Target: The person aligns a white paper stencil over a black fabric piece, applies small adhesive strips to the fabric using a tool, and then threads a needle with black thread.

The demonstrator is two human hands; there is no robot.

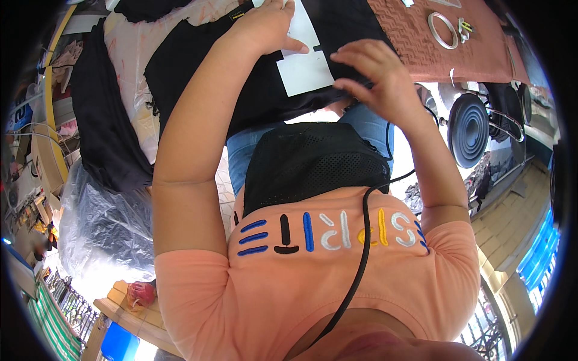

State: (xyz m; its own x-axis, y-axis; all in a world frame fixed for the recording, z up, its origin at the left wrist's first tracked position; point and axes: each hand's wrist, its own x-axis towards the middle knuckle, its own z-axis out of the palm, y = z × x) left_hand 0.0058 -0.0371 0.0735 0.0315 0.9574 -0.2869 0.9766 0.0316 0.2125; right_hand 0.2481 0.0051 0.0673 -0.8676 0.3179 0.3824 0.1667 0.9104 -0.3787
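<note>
A black garment [192,66] lies spread out before me at the top of the view. On it rests a flat white template [307,75], with a narrow dark notch cut into each side. My left hand [268,27] lies over the template's left part, its thumb stretched out onto the white surface; the fingertips are partly cut off by the upper edge. To the right of the template, my right hand [379,78] hovers at the black cloth with fingers spread and nothing in them. A small dark label [241,12] shows by my left forearm.
A rust-brown cloth [415,45] covers the right of the table, bearing a tape roll [442,30] and a small yellow-green tool [465,29]. Black fabric [108,108] hangs left, above clear plastic sheeting [108,222]. A round-seated stool [469,129] stands right. A black cable [364,240] crosses my shirt.
</note>
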